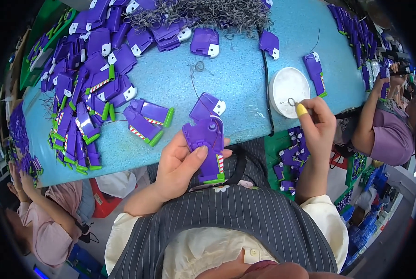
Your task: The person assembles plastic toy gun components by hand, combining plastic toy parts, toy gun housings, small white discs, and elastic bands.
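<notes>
"What have you got in your left hand (180,165)?"

"You have a purple plastic shell with a green end and a red-and-white striped strip (210,165), held just off the near edge of the pale blue, glossy surface (235,83). Your thumb presses its face, with your other fingers curled around behind."

"And your right hand (320,122)?"

"Its fingers, one tipped in yellow, pinch a thin grey wire with a small loop (291,101), over the near side of a round white bowl (287,79)."

"What lies around you?"

"A purple panel with a white corner (205,106) just beyond the shell, a tangled heap of grey wire coils (212,14) farther off, and piled purple parts (98,42) to your left."
</notes>
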Available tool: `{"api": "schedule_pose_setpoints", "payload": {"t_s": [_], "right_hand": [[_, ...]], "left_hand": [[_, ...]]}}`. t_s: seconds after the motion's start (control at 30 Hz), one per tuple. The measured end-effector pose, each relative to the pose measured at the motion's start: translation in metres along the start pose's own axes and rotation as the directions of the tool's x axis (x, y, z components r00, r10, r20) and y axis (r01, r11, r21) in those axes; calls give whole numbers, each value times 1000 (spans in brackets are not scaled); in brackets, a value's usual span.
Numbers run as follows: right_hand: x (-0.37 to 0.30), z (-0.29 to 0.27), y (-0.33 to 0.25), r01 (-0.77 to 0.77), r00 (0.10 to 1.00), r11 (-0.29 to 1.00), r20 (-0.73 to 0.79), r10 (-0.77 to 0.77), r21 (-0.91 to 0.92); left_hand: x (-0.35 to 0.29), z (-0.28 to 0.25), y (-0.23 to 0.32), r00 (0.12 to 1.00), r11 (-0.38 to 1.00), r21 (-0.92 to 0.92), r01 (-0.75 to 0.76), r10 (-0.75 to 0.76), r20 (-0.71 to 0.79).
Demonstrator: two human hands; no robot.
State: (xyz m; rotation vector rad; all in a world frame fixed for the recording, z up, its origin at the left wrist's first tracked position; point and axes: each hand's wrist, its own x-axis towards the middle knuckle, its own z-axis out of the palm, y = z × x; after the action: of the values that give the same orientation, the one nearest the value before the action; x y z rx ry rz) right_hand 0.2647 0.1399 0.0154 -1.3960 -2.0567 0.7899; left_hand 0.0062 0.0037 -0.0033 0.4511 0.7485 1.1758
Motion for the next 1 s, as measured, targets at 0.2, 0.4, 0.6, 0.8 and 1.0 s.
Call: {"api": "schedule_pose_setpoints", "payload": {"t_s": [0.2, 0.4, 0.6, 0.8, 1.0], "right_hand": [[-4, 8, -29, 31, 997, 799, -72, 15, 601], [-14, 51, -60, -20, 982, 644, 137, -131, 764], [-20, 57, -58, -165, 933, 570, 316, -176, 805], [-26, 40, -47, -321, 868, 563, 474, -146, 761], [8, 3, -63, -439, 614, 804, 787, -58, 402]], "left_hand": [[1, 16, 2, 996, 998, 0, -69, 69, -51], [8, 28, 6, 998, 996, 64, -66, 65, 15], [0, 30, 1, 991, 979, 157, -131, 131, 6], [1, 16, 6, 977, 883, 469, 32, -127, 173], [7, 14, 14, 921, 778, 628, 6, -250, 300]]}}
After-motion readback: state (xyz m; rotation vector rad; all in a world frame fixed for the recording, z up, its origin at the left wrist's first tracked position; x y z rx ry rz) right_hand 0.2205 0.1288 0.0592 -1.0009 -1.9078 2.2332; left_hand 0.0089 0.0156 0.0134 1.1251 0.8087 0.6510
